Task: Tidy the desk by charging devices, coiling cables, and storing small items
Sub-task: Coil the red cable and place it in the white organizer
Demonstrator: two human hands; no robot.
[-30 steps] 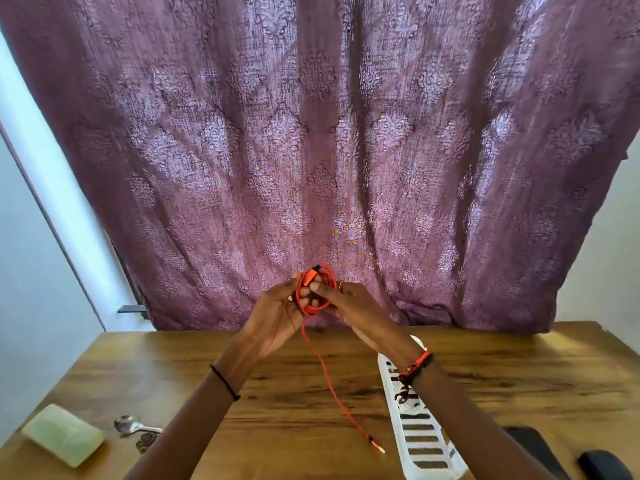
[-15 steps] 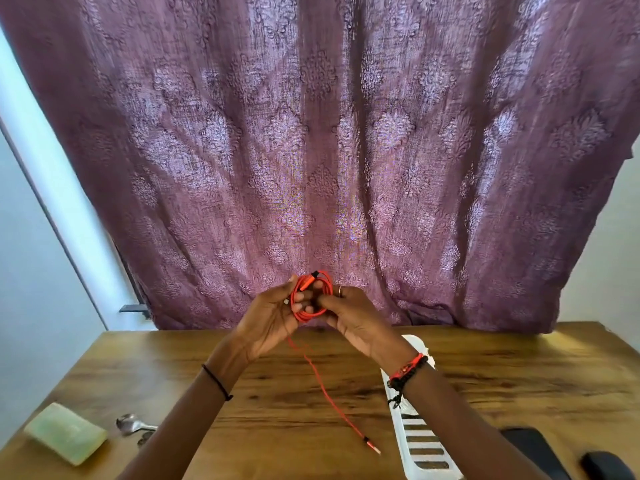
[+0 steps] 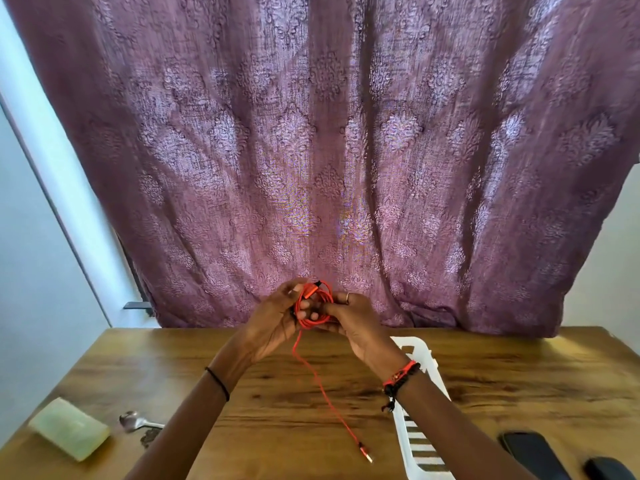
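A thin orange cable (image 3: 313, 308) is wound into a small coil held above the far edge of the wooden desk (image 3: 519, 386). My left hand (image 3: 273, 323) grips the coil from the left. My right hand (image 3: 353, 323) pinches it from the right. The loose tail hangs down from the coil and trails across the desk to its metal plug (image 3: 365, 452) near the front edge.
A white slotted tray (image 3: 420, 355) lies lengthwise under my right forearm. Two dark devices (image 3: 533, 452) sit at the front right. A pale green block (image 3: 69, 433), a spoon (image 3: 133, 420) and small metal pieces lie front left. A purple curtain hangs behind.
Both hands have kept turning the coil, and another loop has gone on. The hanging tail is shorter and its plug end has drifted slightly along the desk.
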